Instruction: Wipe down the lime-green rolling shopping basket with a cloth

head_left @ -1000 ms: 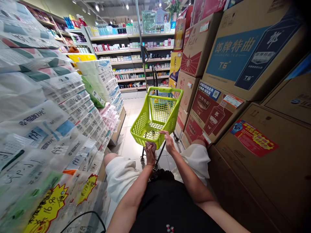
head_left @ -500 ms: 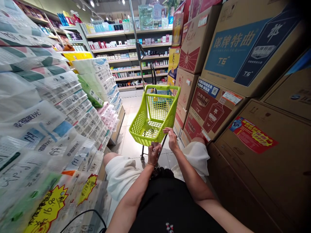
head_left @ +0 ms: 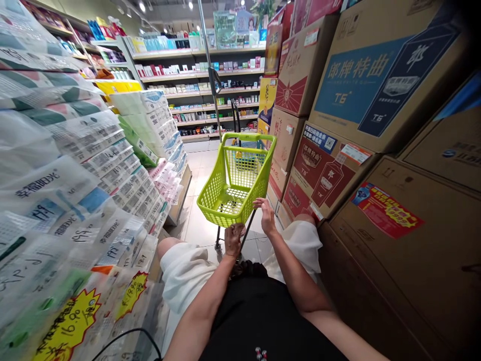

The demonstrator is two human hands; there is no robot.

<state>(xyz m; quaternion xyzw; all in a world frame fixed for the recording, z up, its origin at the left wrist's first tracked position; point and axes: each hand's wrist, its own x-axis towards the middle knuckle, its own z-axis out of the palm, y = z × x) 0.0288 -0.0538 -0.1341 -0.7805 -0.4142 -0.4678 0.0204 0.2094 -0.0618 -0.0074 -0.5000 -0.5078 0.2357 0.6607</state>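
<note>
— Begin where?
— With the green cart (head_left: 257, 193). Stands upright on the pale tiled floor (head_left: 199, 160), out in the aisle, just ahead of the spread knees, handle at the far end, low edge of the mesh basket at the near end.
— And the left hand (head_left: 233, 238)?
— Right at that low near edge, back of the wrist turned up. Fingers bent inward and partly hidden; cannot tell whether clamped on the edge or on something small.
— The right hand (head_left: 267, 216), then?
— Raised just beside the basket's right wall, fingers apart and stretched towards the mesh. Cannot tell whether touching.
— Close around?
— White shorts (head_left: 191, 265) to either side, black shirt (head_left: 263, 311) low in the middle.
— Farther out?
— On the left, plastic-wrapped packs (head_left: 124, 165) in high stacks, yellow price signs (head_left: 75, 321) low down, near a black cord (head_left: 131, 330). On the right, big cardboard boxes (head_left: 356, 80) piled up, printed in blue and red. Beyond the basket, a thin metal pole (head_left: 206, 42), then shelves (head_left: 169, 77) lined with small cartons and bottles.
</note>
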